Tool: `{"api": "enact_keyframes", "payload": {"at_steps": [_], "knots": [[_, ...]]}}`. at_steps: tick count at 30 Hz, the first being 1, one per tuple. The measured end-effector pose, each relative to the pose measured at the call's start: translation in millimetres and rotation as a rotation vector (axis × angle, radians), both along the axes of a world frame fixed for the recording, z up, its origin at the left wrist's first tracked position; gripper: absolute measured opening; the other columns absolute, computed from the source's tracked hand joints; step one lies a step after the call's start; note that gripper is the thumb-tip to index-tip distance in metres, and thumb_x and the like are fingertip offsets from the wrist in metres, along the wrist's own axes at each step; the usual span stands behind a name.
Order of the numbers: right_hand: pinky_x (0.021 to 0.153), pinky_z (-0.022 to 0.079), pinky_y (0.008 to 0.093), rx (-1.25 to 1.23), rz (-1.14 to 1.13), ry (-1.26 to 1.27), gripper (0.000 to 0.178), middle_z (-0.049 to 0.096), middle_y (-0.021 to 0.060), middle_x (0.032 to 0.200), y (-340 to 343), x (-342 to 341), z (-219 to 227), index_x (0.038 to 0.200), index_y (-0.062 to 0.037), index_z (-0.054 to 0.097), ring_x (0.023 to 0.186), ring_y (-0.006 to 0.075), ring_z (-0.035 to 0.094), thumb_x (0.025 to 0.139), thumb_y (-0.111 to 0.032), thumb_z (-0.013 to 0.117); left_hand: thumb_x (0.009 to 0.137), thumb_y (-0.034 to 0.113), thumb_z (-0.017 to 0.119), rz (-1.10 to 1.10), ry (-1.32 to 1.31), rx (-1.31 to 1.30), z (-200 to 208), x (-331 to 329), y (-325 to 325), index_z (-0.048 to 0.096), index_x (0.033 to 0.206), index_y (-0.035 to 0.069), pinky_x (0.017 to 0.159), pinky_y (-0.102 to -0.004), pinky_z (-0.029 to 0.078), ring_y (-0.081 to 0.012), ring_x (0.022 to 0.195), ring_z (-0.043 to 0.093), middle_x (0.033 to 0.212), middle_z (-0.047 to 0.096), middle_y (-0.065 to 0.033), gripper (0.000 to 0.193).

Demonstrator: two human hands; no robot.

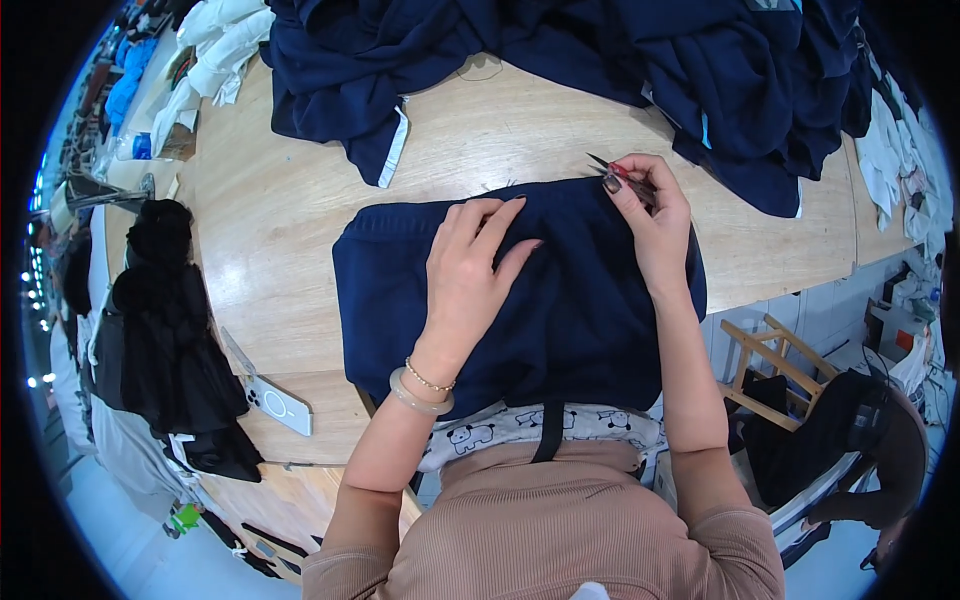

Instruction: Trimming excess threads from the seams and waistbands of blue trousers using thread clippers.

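Deep navy cloth [590,310] (softly creased, faintly ridged toward ten o'clock) lies across the worktop's [270,250] near edge, the left hand [467,252] resting on it at eleven, thumb and fingers apart; at two, the right hand [655,205] grips red-handled snips [619,171].

Bright light; pale sheen on tabletop [262,262]; edges bent, corners black.
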State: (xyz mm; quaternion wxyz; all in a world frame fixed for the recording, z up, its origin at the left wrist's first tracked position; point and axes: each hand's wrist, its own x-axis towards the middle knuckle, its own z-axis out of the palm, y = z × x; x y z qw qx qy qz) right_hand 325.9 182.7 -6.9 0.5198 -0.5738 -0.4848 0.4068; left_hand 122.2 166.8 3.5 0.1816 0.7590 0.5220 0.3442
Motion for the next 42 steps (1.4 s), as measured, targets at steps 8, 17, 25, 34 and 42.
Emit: {"api": "enact_keyframes", "payload": {"at_steps": [8, 17, 25, 34, 42], "knots": [[0.077, 0.046, 0.0202, 0.004, 0.000, -0.033, 0.019, 0.064, 0.0030, 0.088, -0.4, -0.9, 2.1, 0.100, -0.0010, 0.060, 0.080, 0.0076, 0.059, 0.086, -0.009, 0.069, 0.083, 0.002, 0.064, 0.117, -0.095, 0.008, -10.2, 1.9, 10.6, 0.060, 0.081, 0.000, 0.067, -0.0349, 0.047, -0.0281, 0.076, 0.057, 0.082, 0.059, -0.0105, 0.004], [0.074, 0.047, 0.0264, 0.121, 0.104, -0.370, 0.021, 0.062, 0.0048, 0.082, 5.3, -3.6, 27.8, 0.093, -0.0040, 0.063, 0.080, 0.0165, 0.058, 0.076, -0.007, 0.075, 0.088, -0.004, 0.055, 0.115, -0.203, -0.064, 6.6, -3.5, 19.1, 0.054, 0.089, 0.000, 0.070, -0.0323, 0.048, -0.0281, 0.081, 0.059, 0.086, 0.058, -0.0122, 0.004], [0.065, 0.044, 0.0308, 0.374, 0.324, -0.680, 0.019, 0.059, 0.0047, 0.074, 15.4, -13.8, 70.6, 0.081, -0.0037, 0.062, 0.073, 0.0209, 0.053, 0.069, -0.009, 0.076, 0.092, 0.001, 0.052, -0.050, 0.018, 0.022, 41.8, -10.4, 30.8, 0.051, 0.094, 0.004, 0.081, -0.0357, 0.040, -0.0258, 0.082, 0.058, 0.093, 0.063, -0.0073, 0.004], [0.063, 0.042, 0.0320, 0.342, 0.359, -0.677, 0.019, 0.056, 0.0037, 0.068, 18.7, -21.6, 74.9, 0.079, -0.0050, 0.061, 0.070, 0.0214, 0.050, 0.070, -0.012, 0.076, 0.092, 0.004, 0.053, -0.082, 0.045, 0.058, 45.7, -11.1, 33.4, 0.052, 0.095, 0.006, 0.082, -0.0365, 0.035, -0.0234, 0.079, 0.056, 0.085, 0.058, -0.0056, 0.004], [0.062, 0.042, 0.0324, 0.328, 0.375, -0.681, 0.019, 0.055, 0.0043, 0.067, 20.5, -22.6, 76.4, 0.078, -0.0049, 0.060, 0.069, 0.0220, 0.049, 0.071, -0.012, 0.076, 0.090, 0.004, 0.054, -0.084, 0.064, 0.074, 45.6, -10.1, 34.1, 0.052, 0.093, 0.006, 0.083, -0.0361, 0.034, -0.0216, 0.082, 0.056, 0.088, 0.057, -0.0040, 0.004]]}}
